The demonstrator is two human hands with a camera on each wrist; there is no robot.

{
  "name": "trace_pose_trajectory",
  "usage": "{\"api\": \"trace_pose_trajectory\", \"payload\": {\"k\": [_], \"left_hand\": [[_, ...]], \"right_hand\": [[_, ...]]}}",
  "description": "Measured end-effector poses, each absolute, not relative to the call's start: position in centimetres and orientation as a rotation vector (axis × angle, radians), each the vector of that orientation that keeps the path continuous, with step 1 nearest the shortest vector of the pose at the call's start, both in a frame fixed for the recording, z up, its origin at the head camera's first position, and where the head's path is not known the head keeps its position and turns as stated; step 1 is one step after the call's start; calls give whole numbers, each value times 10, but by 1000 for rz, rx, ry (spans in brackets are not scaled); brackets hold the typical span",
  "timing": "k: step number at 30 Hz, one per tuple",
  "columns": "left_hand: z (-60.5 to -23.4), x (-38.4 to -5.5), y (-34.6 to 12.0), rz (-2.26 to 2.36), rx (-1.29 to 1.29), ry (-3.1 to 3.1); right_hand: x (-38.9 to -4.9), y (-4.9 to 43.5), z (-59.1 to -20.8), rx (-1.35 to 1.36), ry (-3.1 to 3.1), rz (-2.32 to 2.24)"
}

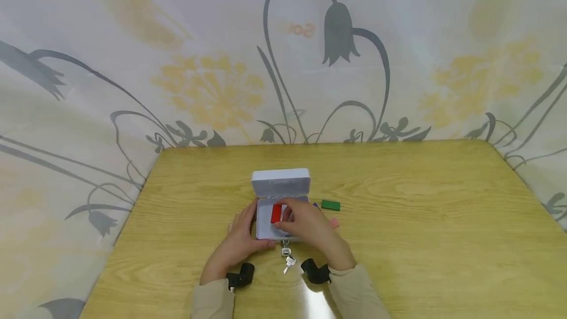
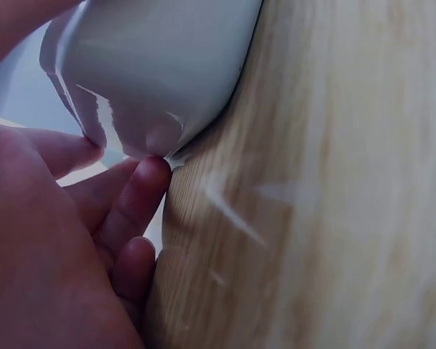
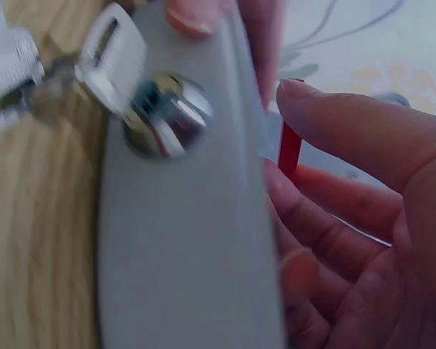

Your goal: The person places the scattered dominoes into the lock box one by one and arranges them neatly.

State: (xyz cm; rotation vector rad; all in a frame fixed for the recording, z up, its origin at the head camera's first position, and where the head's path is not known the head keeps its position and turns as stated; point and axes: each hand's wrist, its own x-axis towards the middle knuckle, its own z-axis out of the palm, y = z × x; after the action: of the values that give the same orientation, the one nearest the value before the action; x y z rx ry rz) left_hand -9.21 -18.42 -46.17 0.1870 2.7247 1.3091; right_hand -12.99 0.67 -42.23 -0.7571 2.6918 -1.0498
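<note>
A small white metal cash box stands on the table with its lid raised at the back. My left hand grips the box's left side, thumb along the front edge; the left wrist view has its fingertips against a corner. Over the box's interior, my right hand pinches a flat red block between thumb and fingers, seen edge-on in the right wrist view. A key sits in the round front lock, and a second key hangs from it.
Right of the box lie a green block, a pink block and a blue block, the last two partly hidden by my right hand. The wooden table ends at a flower-patterned wall covering.
</note>
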Motion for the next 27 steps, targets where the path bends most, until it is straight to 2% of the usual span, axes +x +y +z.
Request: {"api": "trace_pose_trajectory", "payload": {"k": [18, 27], "left_hand": [[-460, -90, -183, 1284, 156, 2750], [-458, -91, -184, 1330, 186, 2719]], "right_hand": [[-134, -18, -447, -888, 2785, -913], [-133, -23, -444, -788, 2788, -830]]}}
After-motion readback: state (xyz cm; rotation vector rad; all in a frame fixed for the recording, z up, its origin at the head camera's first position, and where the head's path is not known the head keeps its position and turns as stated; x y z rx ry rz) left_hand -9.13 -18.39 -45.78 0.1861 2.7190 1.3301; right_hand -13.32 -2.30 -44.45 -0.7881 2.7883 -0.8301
